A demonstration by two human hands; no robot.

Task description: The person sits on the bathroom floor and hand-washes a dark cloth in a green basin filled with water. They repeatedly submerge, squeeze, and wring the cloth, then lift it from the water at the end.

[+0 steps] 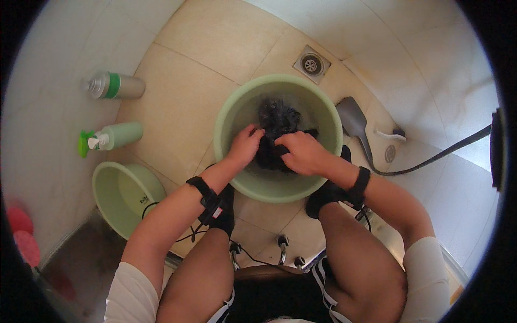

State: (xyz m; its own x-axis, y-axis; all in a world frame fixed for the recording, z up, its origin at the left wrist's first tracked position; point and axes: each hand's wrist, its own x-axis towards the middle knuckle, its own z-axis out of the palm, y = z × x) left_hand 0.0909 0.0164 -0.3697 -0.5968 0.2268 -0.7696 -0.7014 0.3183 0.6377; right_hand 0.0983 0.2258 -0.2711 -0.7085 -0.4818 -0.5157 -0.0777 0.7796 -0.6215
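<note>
A round green plastic basin point(278, 198) stands on the tiled floor between my feet, with water in it. Dark wet cloth point(278, 115) lies bunched in the water, its upper part near the basin's middle. My left hand point(246, 145) is at the cloth's left edge, thumb and fingers bent; whether it grips the cloth is hard to see. On the right, my right hand point(303, 151) is curled closed on a fold of the same dark cloth. Black straps with small devices and cables sit on both wrists.
Two pump bottles, one silver point(131, 87) and one green point(125, 134), stand by the left wall. A smaller green basin point(155, 181) is tilted at lower left. A floor drain point(311, 64) lies beyond the large basin; a grey shower head point(351, 115) with hose and a white-handled brush point(391, 136) are right.
</note>
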